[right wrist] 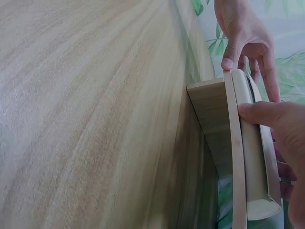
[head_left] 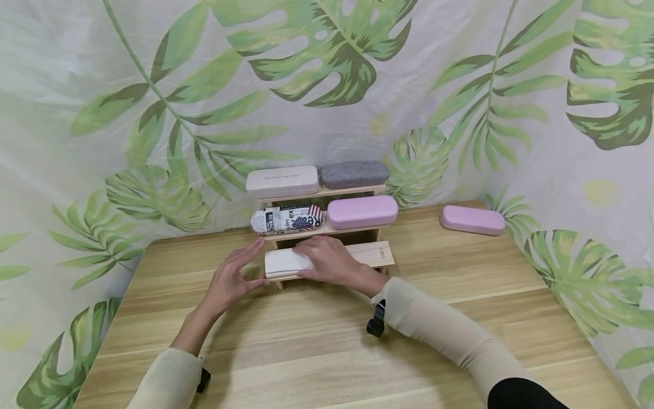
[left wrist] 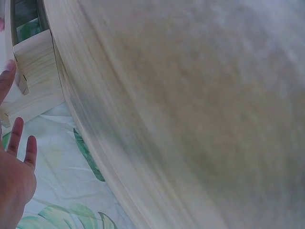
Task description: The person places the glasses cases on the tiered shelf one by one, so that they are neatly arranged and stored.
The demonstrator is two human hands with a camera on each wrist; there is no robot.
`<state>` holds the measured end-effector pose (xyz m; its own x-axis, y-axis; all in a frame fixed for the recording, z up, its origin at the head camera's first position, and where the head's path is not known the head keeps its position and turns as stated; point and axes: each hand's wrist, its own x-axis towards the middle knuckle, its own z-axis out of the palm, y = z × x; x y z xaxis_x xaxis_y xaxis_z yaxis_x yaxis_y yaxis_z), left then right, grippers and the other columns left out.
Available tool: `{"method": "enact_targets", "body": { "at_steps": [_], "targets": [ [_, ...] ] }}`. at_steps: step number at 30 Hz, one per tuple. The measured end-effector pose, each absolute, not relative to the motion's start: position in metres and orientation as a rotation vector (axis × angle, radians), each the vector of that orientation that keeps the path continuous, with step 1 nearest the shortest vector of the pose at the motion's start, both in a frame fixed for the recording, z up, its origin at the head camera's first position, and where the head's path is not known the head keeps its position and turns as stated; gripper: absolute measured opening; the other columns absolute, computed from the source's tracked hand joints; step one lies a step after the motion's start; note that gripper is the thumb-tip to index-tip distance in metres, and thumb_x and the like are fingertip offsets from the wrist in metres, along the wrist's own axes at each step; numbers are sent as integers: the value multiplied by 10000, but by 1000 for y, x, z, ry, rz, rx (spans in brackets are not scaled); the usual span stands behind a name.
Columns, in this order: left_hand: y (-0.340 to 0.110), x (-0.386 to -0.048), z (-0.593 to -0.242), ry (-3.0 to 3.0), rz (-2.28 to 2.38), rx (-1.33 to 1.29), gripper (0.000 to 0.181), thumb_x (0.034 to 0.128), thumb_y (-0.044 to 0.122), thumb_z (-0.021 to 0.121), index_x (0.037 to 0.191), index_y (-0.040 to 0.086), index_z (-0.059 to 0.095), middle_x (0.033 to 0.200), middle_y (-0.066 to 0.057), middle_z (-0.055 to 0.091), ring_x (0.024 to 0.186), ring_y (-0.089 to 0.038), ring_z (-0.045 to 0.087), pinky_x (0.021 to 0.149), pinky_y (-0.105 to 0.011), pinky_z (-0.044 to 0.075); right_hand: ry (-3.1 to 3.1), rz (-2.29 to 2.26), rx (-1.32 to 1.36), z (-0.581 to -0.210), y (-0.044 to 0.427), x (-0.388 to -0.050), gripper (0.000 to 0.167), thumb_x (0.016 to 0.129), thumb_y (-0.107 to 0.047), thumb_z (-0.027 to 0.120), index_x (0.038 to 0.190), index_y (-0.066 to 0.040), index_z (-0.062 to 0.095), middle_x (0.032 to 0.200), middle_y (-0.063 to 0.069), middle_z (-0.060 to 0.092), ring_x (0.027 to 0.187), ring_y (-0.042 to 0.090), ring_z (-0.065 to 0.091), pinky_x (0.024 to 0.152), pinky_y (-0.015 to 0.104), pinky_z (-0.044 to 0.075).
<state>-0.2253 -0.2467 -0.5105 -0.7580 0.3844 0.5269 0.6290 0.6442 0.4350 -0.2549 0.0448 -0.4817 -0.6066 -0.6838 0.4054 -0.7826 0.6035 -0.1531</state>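
A white glasses case (head_left: 287,262) lies on the left part of the lowest step of a wooden tiered stand (head_left: 369,254). My right hand (head_left: 329,260) grips it from above; in the right wrist view the thumb presses the front side of the white case (right wrist: 255,167) and the fingers reach behind it. At the stand's left end is my left hand (head_left: 231,279), fingers extended and spread, thumb tip at the front corner of the lowest step. In the left wrist view the left hand (left wrist: 16,176) is only partly visible.
On the middle step sit a newsprint-and-flag patterned case (head_left: 287,220) and a pink case (head_left: 362,212). The top step bears a pale case (head_left: 283,181) and a grey fabric case (head_left: 355,174). Another pink case (head_left: 472,220) lies on the table (head_left: 317,352) at the right.
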Motion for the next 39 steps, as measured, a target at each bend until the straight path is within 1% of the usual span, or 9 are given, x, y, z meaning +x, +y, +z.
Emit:
{"method": "enact_targets", "body": {
  "at_steps": [5, 12, 19, 24, 28, 30, 35, 39],
  "targets": [
    [-246, -226, -512, -2461, -862, -810, 1071, 577, 28, 1032, 1536, 111, 563, 1557, -112, 564, 1225, -395, 650, 1046, -539, 512, -2539, 451, 1174, -480, 42, -252, 568, 871, -427, 880, 1319, -110, 734, 1319, 64, 741, 1201, 260, 705, 1013, 381, 580],
    [-246, -227, -512, -2462, -874, -804, 1042, 567, 13, 1032, 1506, 55, 583, 1552, -114, 568, 1214, -395, 652, 1037, -552, 514, -2557, 442, 1161, -481, 39, -253, 570, 883, -439, 865, 1335, -119, 727, 1341, 57, 732, 1208, 251, 703, 993, 377, 591],
    [-247, -227, -511, -2485, -876, -797, 1046, 596, 38, 1029, 1532, 100, 567, 1560, -111, 560, 1225, -386, 640, 1039, -557, 512, -2570, 427, 1149, -483, 37, -253, 570, 888, -442, 858, 1345, -130, 722, 1349, 55, 728, 1201, 244, 706, 986, 374, 595],
    [-246, -226, -511, -2500, -873, -787, 1049, 602, 51, 1030, 1538, 104, 561, 1567, -118, 551, 1238, -381, 636, 1057, -549, 507, -2570, 414, 1148, -483, 36, -253, 572, 890, -447, 854, 1348, -131, 720, 1350, 53, 728, 1199, 240, 707, 979, 362, 597],
    [-246, -226, -511, -2503, -872, -786, 1027, 605, 58, 1031, 1524, 82, 572, 1564, -118, 554, 1243, -383, 636, 1059, -553, 507, -2575, 409, 1144, -482, 36, -252, 573, 889, -452, 853, 1347, -135, 721, 1347, 47, 730, 1193, 237, 710, 961, 356, 604],
    [-246, -226, -511, -2498, -872, -788, 1023, 607, 59, 1030, 1523, 84, 575, 1560, -120, 558, 1234, -383, 639, 1047, -559, 512, -2577, 403, 1142, -482, 36, -252, 575, 886, -455, 855, 1348, -139, 721, 1348, 42, 730, 1196, 236, 709, 976, 364, 597],
    [-246, -225, -510, -2484, -875, -793, 1053, 593, 39, 1030, 1535, 102, 563, 1557, -129, 559, 1219, -401, 644, 1034, -566, 514, -2567, 357, 1142, -481, 36, -252, 582, 883, -471, 852, 1348, -146, 720, 1359, 35, 727, 1218, 236, 703, 1068, 393, 548],
    [-247, -225, -510, -2491, -875, -792, 1053, 595, 44, 1031, 1536, 99, 562, 1565, -127, 551, 1224, -392, 644, 1038, -562, 516, -2544, 327, 1158, -477, 39, -249, 574, 901, -476, 833, 1352, -141, 717, 1377, 40, 716, 1242, 236, 694, 1095, 392, 532]
  ]
}}
